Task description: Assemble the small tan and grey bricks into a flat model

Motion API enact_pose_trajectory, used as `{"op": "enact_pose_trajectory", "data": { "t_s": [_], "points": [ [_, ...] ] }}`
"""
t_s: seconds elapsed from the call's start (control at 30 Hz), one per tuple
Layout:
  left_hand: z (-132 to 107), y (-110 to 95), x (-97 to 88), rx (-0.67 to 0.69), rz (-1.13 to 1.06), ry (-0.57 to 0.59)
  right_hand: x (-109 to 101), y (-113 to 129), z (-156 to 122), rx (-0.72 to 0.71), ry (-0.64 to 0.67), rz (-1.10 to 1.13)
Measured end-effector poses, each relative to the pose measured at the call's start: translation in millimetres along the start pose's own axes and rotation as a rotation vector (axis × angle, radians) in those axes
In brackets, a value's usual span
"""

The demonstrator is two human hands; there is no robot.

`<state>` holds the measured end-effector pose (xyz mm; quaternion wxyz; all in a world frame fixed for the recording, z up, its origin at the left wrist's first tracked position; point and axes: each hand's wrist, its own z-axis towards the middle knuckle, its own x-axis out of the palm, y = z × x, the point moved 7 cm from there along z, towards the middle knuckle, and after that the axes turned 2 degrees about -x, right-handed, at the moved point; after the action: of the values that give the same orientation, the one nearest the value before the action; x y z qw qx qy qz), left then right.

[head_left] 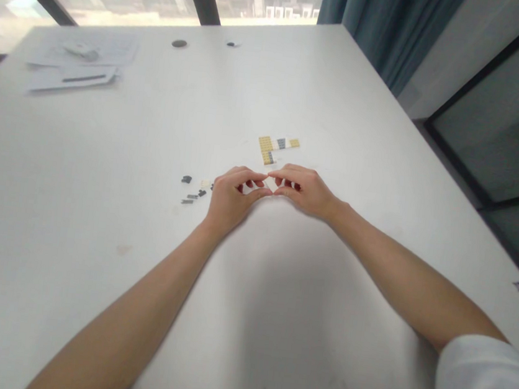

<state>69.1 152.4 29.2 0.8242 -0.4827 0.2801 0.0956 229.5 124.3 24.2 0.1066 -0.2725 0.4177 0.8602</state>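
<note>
Both hands meet near the middle of the white table, fingertips pinching a small white piece [270, 184] that looks like a toy building plate. My left hand [235, 190] has thumb and fingers closed on its left side, and my right hand [306, 188] grips the right side. Just beyond them lies a flat L-shaped group of yellow, white and grey toy building plates [265, 148]. To the left of my left hand are loose dark grey pieces [187, 179], grey strips [187, 202] and a cream piece [205, 183]. One dark piece is partly hidden behind that hand.
Papers [45, 78] with a dark pen-like stick [84, 78] lie at the far left of the table [104, 158]. A dark round disc [179, 43] and a small dark object [231, 44] are near the back edge. A small dark item [518, 286] sits by the right edge.
</note>
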Motion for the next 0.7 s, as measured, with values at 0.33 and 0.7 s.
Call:
{"op": "enact_pose_trajectory", "data": {
  "t_s": [0.33, 0.7],
  "points": [
    [0.5, 0.7, -1.2, -0.027, -0.02, -0.017, 2.4, 2.7, -0.8, 0.006, 0.038, 0.062],
    [1.4, -1.8, -3.6, -0.015, -0.022, -0.019, 3.7, 3.3, -0.7, 0.033, 0.059, 0.082]
  ]
}}
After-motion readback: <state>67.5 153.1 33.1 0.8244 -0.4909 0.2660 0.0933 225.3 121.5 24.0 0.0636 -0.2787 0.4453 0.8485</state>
